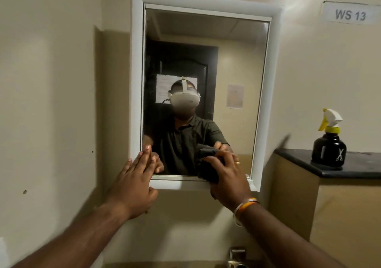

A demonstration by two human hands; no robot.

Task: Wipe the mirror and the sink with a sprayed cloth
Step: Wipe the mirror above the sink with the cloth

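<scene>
Step in hand: mirror wipe, working the lower edge. Right hand [227, 177] is curled round a dark cloth [208, 169], pressing it to the glass near the bottom-right corner of the mirror [206, 61], just above the white frame [137, 82]. Left hand [136, 182] is flat, fingers straight and together, fingertips on the glass at the bottom-left corner, thumb under the frame's lower rail (looks like bracing, prob. not wiping).

Spray bottle [329, 142] stands upright on the black-topped table [360, 164] to the right, well apart from both hands.

Sink itself not in view; only a bit of metal tap [237, 256] shows at the bottom edge.

Next, by my read: sweep cloth along the bottom strip, then upper glass, which looks hazy. Sink comes after.
</scene>
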